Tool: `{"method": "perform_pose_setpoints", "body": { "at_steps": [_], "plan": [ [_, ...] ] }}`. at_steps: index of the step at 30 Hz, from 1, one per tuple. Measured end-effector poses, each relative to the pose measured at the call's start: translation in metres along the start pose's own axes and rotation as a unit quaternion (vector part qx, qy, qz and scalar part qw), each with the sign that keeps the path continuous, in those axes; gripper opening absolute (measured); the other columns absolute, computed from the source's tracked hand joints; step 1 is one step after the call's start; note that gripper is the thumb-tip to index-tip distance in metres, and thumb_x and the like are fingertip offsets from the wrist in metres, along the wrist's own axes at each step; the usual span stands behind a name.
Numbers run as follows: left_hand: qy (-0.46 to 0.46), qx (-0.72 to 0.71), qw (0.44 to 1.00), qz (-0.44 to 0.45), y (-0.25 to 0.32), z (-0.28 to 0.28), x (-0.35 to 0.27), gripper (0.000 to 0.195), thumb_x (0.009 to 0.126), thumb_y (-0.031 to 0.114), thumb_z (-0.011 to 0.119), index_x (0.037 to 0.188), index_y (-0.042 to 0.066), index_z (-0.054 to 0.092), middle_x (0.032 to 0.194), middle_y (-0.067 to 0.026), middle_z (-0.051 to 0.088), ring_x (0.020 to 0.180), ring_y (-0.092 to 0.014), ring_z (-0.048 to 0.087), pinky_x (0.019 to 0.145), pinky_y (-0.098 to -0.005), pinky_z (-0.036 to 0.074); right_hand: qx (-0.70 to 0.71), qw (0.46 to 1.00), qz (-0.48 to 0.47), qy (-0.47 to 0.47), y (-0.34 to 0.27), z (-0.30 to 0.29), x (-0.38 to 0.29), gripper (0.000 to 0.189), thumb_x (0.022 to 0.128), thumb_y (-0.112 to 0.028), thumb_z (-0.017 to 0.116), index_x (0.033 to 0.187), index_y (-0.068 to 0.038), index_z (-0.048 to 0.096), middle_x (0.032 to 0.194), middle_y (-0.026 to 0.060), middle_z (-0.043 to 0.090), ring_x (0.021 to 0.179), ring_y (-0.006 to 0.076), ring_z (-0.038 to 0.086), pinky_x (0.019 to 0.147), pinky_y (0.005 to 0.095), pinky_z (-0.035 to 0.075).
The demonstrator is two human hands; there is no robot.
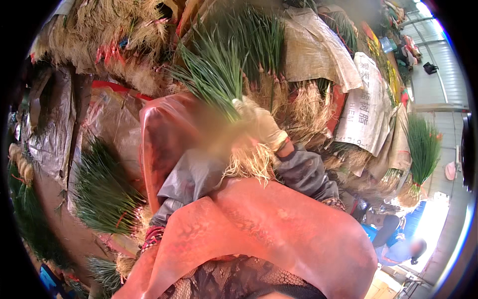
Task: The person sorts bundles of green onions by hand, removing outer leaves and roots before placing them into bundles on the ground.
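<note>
My right hand (259, 119), in a pale glove under a dark sleeve, grips a bunch of green onions (218, 71) around the stems. The green leaves fan toward the upper left. The pale roots (252, 159) hang toward me, over the lap of a red waterproof apron (261, 220). My left hand (220, 140) reaches in from the left under a grey sleeve, close to the bunch. A blurred smudge covers it, so its fingers and its contact with the stems cannot be made out.
Rooted onion bundles (123, 48) are piled at the upper left. More onions (261, 45) stand ahead beneath a woven sack (317, 48). A tied bundle (104, 190) lies left of the apron, another (422, 149) stands at the right. A person (399, 250) is at the lower right.
</note>
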State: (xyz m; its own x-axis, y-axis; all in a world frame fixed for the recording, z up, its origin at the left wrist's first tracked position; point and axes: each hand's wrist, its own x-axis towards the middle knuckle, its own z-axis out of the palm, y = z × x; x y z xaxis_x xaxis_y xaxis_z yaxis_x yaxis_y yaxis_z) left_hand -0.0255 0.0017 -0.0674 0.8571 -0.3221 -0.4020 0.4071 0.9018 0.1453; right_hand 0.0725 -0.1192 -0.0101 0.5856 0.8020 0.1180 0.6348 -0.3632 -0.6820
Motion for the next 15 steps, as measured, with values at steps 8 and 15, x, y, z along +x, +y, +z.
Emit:
{"method": "perform_pose_setpoints", "body": {
  "at_steps": [8,15],
  "plan": [
    [0.009,-0.025,0.997,0.077,-0.012,0.04,-0.008,0.021,0.089,0.021,0.06,0.095,0.001,0.062,0.073,-0.0023,0.064,0.051,-0.005,0.057,0.047,-0.0176,0.049,-0.146,0.957,-0.027,0.248,-0.059,-0.002,-0.006,0.049,0.097,-0.037,0.042,0.127,0.0,0.053,0.111,0.0192,0.058,0.107,0.0331,0.051,0.1,0.0422,0.033],
    [0.032,0.197,0.978,-0.063,0.014,0.085,-0.056,0.018,0.089,0.017,0.061,0.09,-0.001,0.063,0.071,0.002,0.063,0.047,0.001,0.05,0.037,-0.012,0.037,0.325,0.931,0.144,-0.079,-0.034,-0.046,-0.019,0.046,0.093,-0.028,0.055,0.126,0.003,0.049,0.11,0.0149,0.06,0.095,0.0212,0.059,0.086,0.0314,0.048]
  ]
}}
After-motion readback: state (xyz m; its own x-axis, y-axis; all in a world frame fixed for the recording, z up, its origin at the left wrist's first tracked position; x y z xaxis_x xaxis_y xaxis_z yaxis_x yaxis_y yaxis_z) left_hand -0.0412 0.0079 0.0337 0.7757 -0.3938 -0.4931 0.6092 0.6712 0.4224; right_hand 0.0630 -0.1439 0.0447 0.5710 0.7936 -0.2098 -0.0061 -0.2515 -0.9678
